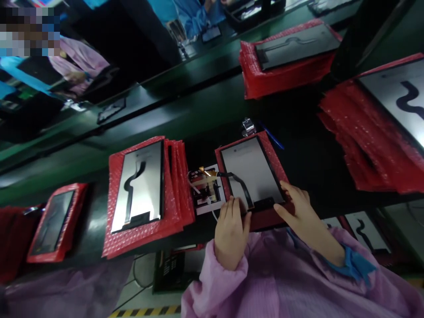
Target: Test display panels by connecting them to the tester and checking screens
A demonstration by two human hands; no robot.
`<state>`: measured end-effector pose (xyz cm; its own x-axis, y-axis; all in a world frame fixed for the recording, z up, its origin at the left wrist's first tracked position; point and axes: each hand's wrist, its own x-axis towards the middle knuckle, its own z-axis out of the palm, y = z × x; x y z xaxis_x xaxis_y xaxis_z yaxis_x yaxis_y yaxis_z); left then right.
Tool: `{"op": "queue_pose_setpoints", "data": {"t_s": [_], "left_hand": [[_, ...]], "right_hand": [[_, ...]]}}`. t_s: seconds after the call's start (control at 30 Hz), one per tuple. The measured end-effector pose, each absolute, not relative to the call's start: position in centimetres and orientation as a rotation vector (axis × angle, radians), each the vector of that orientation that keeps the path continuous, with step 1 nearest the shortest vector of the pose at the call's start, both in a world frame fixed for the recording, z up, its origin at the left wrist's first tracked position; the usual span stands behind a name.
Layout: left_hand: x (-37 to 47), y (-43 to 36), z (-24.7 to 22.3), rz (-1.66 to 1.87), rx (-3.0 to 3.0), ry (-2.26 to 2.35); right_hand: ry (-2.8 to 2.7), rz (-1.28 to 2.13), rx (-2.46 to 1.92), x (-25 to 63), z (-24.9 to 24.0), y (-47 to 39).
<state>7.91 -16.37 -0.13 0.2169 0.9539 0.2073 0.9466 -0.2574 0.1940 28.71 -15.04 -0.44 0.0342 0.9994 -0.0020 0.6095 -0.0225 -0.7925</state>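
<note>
At the far left we saw a small display panel [53, 221] lying on a red bubble-wrap sleeve [71, 229] near the edge of the dark green bench [185, 110]. Just to its right lay a larger silver panel [141, 185] with a black ribbon cable, face down on a thick pile of red sleeves [145, 238]. Between that pile and the next panel sat a small test board [207, 190] with wires and an orange connector. Our left hand [230, 232] rested beside it, fingers together and flat, the tips pressing on the lower left corner of the grey panel [250, 170], close to where its black flex cable [240, 185] ended. That panel lay on its own red sleeve, directly in front of us at the bench edge. Our right hand [303, 216] lay on the panel's lower right corner, fingers spread a little, thumb stretched toward the cable; it clasped nothing. Farther right were more red stacks [367, 145], one topped by a big panel [402, 95], and another stack [281, 75] behind. A person in a pink sleeve [77, 62] worked across the bench.
</note>
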Motion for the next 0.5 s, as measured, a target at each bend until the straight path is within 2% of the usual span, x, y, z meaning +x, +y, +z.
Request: {"op": "queue_pose_setpoints", "data": {"t_s": [0.1, 0.2, 0.4, 0.5], "left_hand": [[7.6, -16.2, 0.1, 0.44, 2.42, 1.879], [7.4, -16.1, 0.4, 0.425, 2.42, 1.865], [5.2, -15.7, 0.3, 0.498, 2.421, 1.643], [3.1, -15.2, 0.6, 0.472, 2.326, 1.531]], "right_hand": [[-1.557, 0.95, -1.661, 28.9, 0.2, -15.1], [-1.542, 0.935, -1.609, 28.8, 1.5, -15.3], [-1.655, 0.742, -1.281, 26.1, 5.5, -16.4], [-1.806, 0.504, -1.073, 23.8, 6.4, -16.0]]}}
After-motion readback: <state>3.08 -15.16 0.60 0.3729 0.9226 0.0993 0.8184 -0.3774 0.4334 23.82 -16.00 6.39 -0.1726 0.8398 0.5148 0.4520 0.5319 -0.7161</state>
